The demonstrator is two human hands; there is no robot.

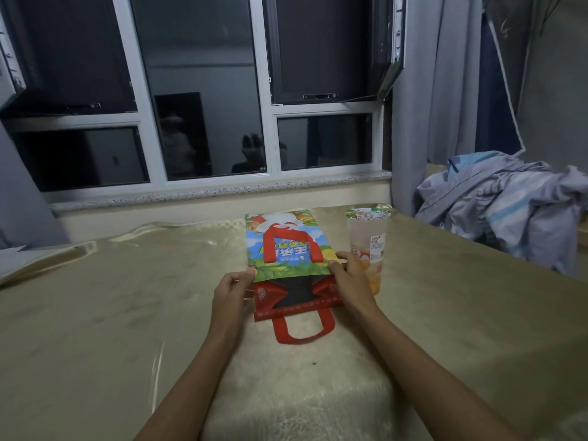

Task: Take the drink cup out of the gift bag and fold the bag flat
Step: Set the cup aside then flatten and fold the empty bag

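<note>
The gift bag point(288, 249) lies flat on the desk point(127, 313), its printed face upward and its open mouth toward the person. One red handle point(292, 246) rests on the printed panel; the second red handle point(302, 329) extends from the near edge onto the desk surface. The red lining and dark interior are exposed at the mouth, between the two hands. The left hand point(230, 292) is closed in a pinch on the left corner of the upper panel's near edge, thumb on top. The right hand point(348, 281) is closed likewise on the right corner of the same edge, fingers curled over the panel. The drink cup point(367, 246) stands upright on the desk, outside the bag, just beside its right edge and immediately behind the right hand; neither hand grips it. Its sealed lid is printed and liquid shows in its lower part. A heap of clothing point(502, 202) lies at the far right, well apart from the bag.
</note>
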